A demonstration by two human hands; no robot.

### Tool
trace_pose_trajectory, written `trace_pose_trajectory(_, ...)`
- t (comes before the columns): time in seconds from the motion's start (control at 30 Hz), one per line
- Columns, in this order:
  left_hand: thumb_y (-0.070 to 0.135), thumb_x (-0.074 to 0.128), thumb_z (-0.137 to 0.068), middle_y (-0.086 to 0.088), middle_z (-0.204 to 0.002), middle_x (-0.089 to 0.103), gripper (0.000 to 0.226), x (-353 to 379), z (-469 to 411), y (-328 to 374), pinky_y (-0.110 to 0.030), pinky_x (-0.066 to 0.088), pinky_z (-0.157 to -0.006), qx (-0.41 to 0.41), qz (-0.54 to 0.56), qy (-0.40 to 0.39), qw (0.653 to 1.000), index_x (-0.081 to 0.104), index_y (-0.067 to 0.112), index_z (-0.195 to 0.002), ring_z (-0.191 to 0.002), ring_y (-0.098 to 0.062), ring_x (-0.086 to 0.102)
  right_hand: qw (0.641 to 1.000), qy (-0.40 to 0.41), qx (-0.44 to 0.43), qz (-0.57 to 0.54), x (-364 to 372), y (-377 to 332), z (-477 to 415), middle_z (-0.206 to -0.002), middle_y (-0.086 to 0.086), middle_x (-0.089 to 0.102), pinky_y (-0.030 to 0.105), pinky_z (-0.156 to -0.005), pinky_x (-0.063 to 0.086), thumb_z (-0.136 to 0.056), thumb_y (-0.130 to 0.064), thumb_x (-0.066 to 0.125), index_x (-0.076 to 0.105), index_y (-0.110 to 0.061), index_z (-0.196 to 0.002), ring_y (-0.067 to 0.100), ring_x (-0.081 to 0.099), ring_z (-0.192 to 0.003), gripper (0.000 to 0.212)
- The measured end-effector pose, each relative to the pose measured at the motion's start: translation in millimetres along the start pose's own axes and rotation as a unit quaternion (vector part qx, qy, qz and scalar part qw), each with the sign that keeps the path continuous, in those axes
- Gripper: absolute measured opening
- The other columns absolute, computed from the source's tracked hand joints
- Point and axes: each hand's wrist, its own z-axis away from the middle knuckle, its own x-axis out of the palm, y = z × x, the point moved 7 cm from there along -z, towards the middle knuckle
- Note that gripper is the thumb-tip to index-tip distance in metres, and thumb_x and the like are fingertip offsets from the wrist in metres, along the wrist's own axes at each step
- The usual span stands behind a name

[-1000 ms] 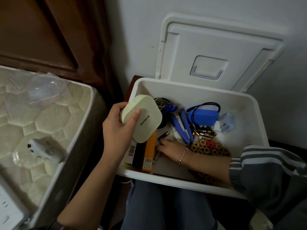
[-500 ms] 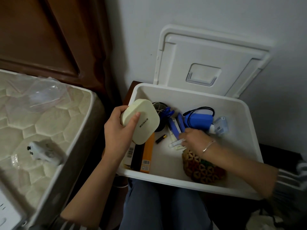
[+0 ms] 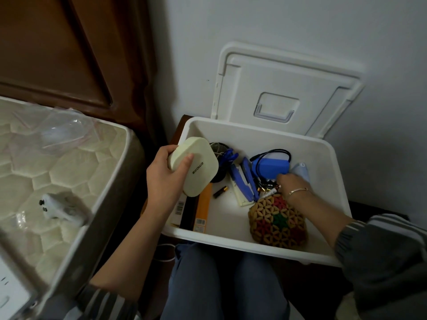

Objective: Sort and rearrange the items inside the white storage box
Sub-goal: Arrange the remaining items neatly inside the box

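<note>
The white storage box (image 3: 251,247) rests on my lap, its lid (image 3: 284,93) leaning open against the wall. My left hand (image 3: 165,181) grips a cream rounded case (image 3: 198,172) above the box's left end. My right hand (image 3: 292,184) reaches down at the back right, fingers curled among loose batteries (image 3: 265,188), with a small white tube (image 3: 269,194) sticking out from under it. Inside lie a blue battery pack with a black cable (image 3: 272,168), blue clips (image 3: 245,181), a single battery (image 3: 220,191), an orange box (image 3: 203,211) and a woven floral pouch (image 3: 278,221).
A quilted mattress (image 3: 57,172) stands close on the left, carrying a white controller (image 3: 61,207) and a clear plastic bag (image 3: 62,130). A brown wooden headboard (image 3: 69,54) rises behind it. The white wall is right behind the box. My knees are under the box.
My right hand moved from the box's front left floor to the back right by the batteries, the white tube going with it. My left hand kept the cream case in place.
</note>
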Motion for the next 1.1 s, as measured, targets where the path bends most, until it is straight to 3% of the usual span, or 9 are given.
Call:
trace_pose_trajectory(0.1,0.043,0.063,-0.087,0.015,-0.1,0.06,0.029,-0.8,-0.6,-1.0,-0.02,0.049,-0.064,-0.001,-0.001,0.002,1.0,0.055,0.028,-0.111,-0.089,-0.005,0.061,1.0,0.014,0.009,-0.007,-0.4,2.7,3.5,-0.104,0.014,0.06,0.03,-0.076,0.047,-0.091,-0.007,0.049,0.051,-0.006,-0.112,0.027,0.06,-0.098,0.022)
trace_pose_trajectory(0.23,0.043,0.063,-0.087,0.016,-0.1,0.059,0.029,-0.6,-1.3,-3.4,-0.019,0.049,-0.064,-0.003,0.009,0.005,1.0,0.055,0.028,-0.111,-0.089,-0.005,0.061,0.998,0.054,0.003,-0.02,-20.8,-11.3,12.7,-0.076,0.004,0.046,0.031,-0.074,0.044,-0.092,-0.008,0.047,0.054,-0.007,-0.109,0.023,0.058,-0.091,0.018)
trace_pose_trajectory(0.33,0.043,0.064,-0.087,0.014,-0.101,0.06,0.031,-0.7,-2.3,-4.7,-0.019,0.049,-0.064,-0.006,0.013,0.009,1.0,0.056,0.027,-0.112,-0.09,-0.006,0.062,0.988,0.065,-0.138,-0.027,-32.2,-66.2,30.2,-0.105,0.005,0.059,0.032,-0.077,0.044,-0.093,-0.018,0.048,0.058,-0.014,-0.11,0.024,0.058,-0.097,0.02)
trace_pose_trajectory(0.4,0.043,0.064,-0.087,0.013,-0.102,0.061,0.031,-0.9,-1.9,-5.1,-0.017,0.047,-0.063,-0.007,0.013,0.009,1.0,0.056,0.026,-0.112,-0.09,-0.005,0.062,0.965,0.043,-0.255,-0.044,-26.8,-108.2,40.4,-0.119,0.003,0.055,0.032,-0.082,0.045,-0.094,-0.024,0.05,0.056,-0.016,-0.121,0.022,0.056,-0.106,0.029)
trace_pose_trajectory(0.5,0.043,0.063,-0.087,0.014,-0.102,0.061,0.03,-1.7,-0.8,-3.7,-0.014,0.046,-0.062,-0.008,0.013,0.009,1.0,0.056,0.028,-0.112,-0.089,-0.004,0.062,0.946,0.067,-0.313,0.046,-12.7,-148.9,30.1,-0.121,0.004,0.052,0.036,-0.078,0.049,-0.095,-0.022,0.047,0.053,-0.014,-0.126,0.023,0.054,-0.108,0.032)
trace_pose_trajectory(0.7,0.045,0.063,-0.086,0.014,-0.101,0.062,0.032,-2.0,-1.1,-3.8,-0.014,0.046,-0.062,-0.013,0.01,0.01,1.0,0.057,0.027,-0.112,-0.088,-0.003,0.062,0.937,0.058,-0.308,0.155,7.6,-172.8,4.6,-0.11,0.014,0.059,0.039,-0.068,0.048,-0.09,-0.001,0.047,0.057,-0.006,-0.112,0.031,0.059,-0.098,0.025)
trace_pose_trajectory(0.93,0.046,0.062,-0.086,0.016,-0.1,0.061,0.03,-1.5,-1.8,-5.2,-0.014,0.046,-0.062,-0.013,0.01,0.009,1.0,0.056,0.031,-0.111,-0.088,-0.003,0.062,0.936,0.055,-0.32,0.135,3.6,-162.1,19.7,-0.112,0.01,0.058,0.037,-0.075,0.049,-0.093,-0.005,0.045,0.055,-0.008,-0.114,0.026,0.055,-0.106,0.023)
trace_pose_trajectory(1.1,0.047,0.062,-0.086,0.018,-0.099,0.061,0.028,-2.3,-2.2,-6.6,-0.014,0.047,-0.061,-0.009,0.009,0.006,1.0,0.055,0.034,-0.109,-0.088,0.002,0.061,0.985,0.004,-0.169,0.035,-31.4,-83.2,29.0,-0.1,0.003,0.063,0.033,-0.071,0.049,-0.092,-0.024,0.05,0.058,-0.017,-0.103,0.021,0.061,-0.09,0.016)
